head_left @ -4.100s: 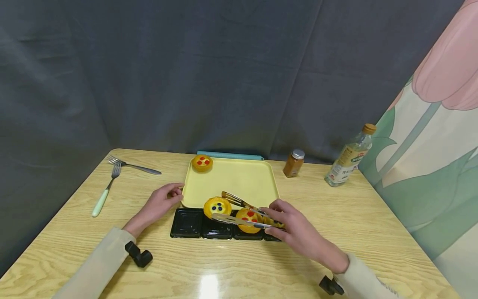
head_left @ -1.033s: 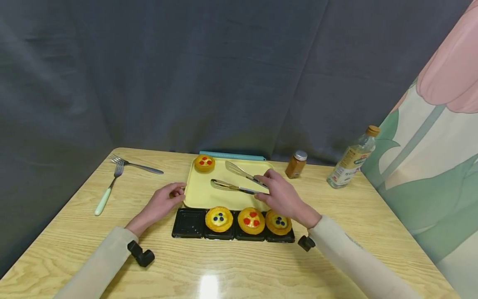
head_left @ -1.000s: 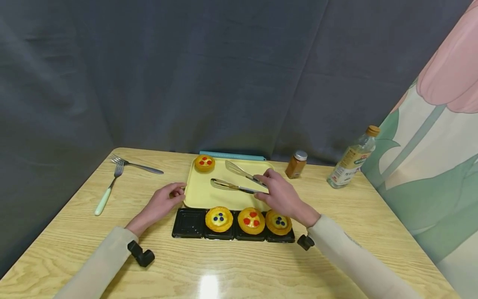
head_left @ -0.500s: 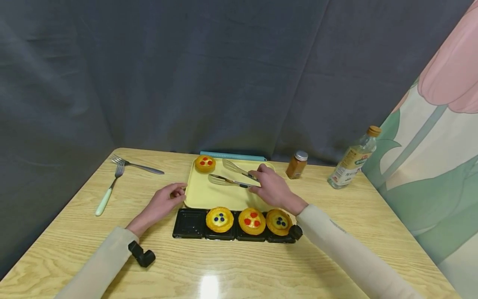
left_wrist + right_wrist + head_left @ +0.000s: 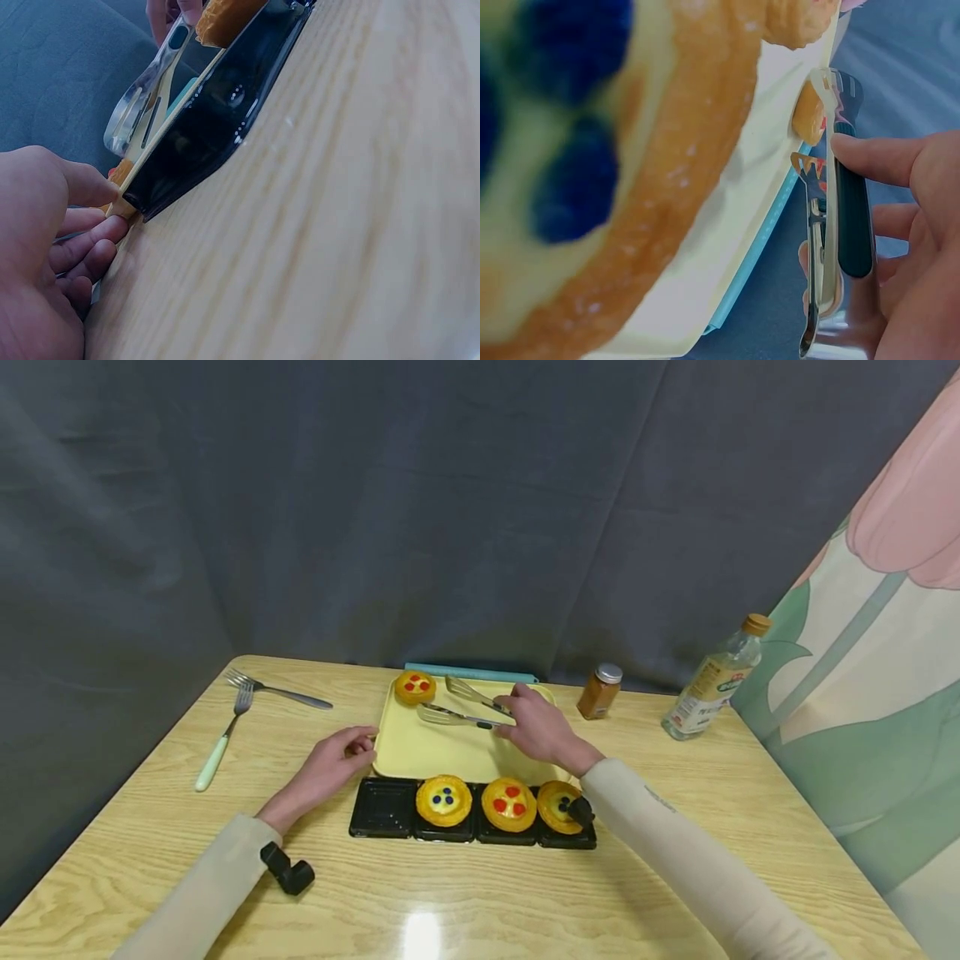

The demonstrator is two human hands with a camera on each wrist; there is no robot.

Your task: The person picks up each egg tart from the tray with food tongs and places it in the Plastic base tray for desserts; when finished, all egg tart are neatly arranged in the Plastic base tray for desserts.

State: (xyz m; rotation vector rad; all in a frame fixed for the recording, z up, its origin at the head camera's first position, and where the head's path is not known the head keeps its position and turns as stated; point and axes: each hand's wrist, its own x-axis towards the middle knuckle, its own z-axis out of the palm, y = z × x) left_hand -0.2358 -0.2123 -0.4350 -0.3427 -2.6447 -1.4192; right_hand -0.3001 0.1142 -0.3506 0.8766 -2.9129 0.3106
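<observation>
My left hand [image 5: 330,766] pinches the left edge of a yellow tray [image 5: 465,752] between thumb and fingers. My right hand [image 5: 538,727] holds metal food tongs [image 5: 853,217] by their dark grips, thumb on one arm and fingers on the other. The tongs' arms are spread above the yellow tray, their tips pointing left, with nothing between them. A tart with red pieces [image 5: 415,687] sits in the tray's far left corner, just beyond the tips. In front, a black tray [image 5: 382,808] holds a blueberry tart [image 5: 444,802], a red-topped tart [image 5: 509,805] and another blueberry tart [image 5: 551,806]; its leftmost compartment is bare.
Two forks [image 5: 221,750] lie at the left of the wooden table. A spice jar [image 5: 599,692] and a glass bottle [image 5: 708,689] stand at the right. Behind the yellow tray lies a blue strip [image 5: 471,673], close to a dark curtain.
The right hand has carried the tongs from over the black tray to above the yellow tray, then left toward the red-topped tart. The left blueberry tart now sits in its compartment. Left hand unchanged.
</observation>
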